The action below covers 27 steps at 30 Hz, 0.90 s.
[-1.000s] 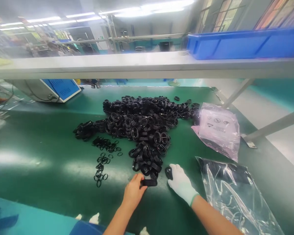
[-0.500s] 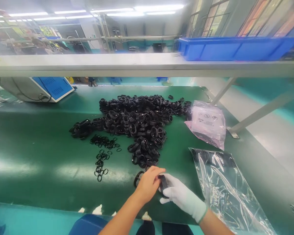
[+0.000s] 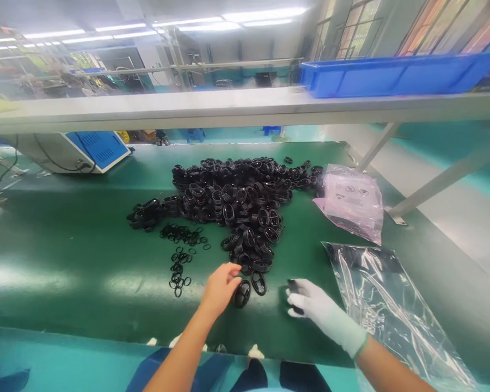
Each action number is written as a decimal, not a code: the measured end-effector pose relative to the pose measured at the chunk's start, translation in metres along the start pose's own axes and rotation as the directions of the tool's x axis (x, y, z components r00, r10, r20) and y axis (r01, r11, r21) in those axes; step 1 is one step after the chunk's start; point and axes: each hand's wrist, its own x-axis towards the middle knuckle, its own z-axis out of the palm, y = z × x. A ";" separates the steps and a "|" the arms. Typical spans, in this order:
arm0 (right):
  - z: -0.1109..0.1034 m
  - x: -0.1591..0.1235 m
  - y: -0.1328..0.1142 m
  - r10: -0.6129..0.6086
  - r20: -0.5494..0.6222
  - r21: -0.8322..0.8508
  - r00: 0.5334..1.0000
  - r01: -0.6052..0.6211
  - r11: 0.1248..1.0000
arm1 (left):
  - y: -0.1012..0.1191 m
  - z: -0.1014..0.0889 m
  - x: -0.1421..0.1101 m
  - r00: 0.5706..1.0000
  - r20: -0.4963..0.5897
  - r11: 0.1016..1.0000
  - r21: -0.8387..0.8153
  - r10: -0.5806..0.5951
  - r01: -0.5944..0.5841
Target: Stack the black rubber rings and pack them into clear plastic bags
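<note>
My left hand (image 3: 221, 288), bare, is at the near end of a pile of black ribbed ring-shaped pieces (image 3: 237, 198). Its thumb and fingers are apart, with nothing visible between them. Just right of it, a round black piece (image 3: 242, 294) and an oval black ring (image 3: 258, 283) lie on the green table. To the right, my right hand (image 3: 310, 305) in a white glove is closed around another black piece (image 3: 297, 309), mostly covered by the fingers. Left of the pile, small thin black rings (image 3: 179, 272) are scattered.
A clear plastic bag (image 3: 392, 305) lies right of my gloved hand, with a pinkish printed bag (image 3: 353, 198) behind it. Above the green table (image 3: 85, 256) runs a white shelf (image 3: 188, 106) bearing a blue bin (image 3: 392, 76). A blue-and-grey box (image 3: 100, 149) stands back left.
My hands have separated: the left moved left to the pile's near end, the right moved right with a black piece. The view has shifted slightly.
</note>
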 end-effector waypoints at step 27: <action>-0.005 0.026 0.021 0.053 -0.132 -0.439 0.990 -0.107 0.892 | 0.014 0.126 0.029 0.934 0.312 0.860 -0.414 -0.176 0.300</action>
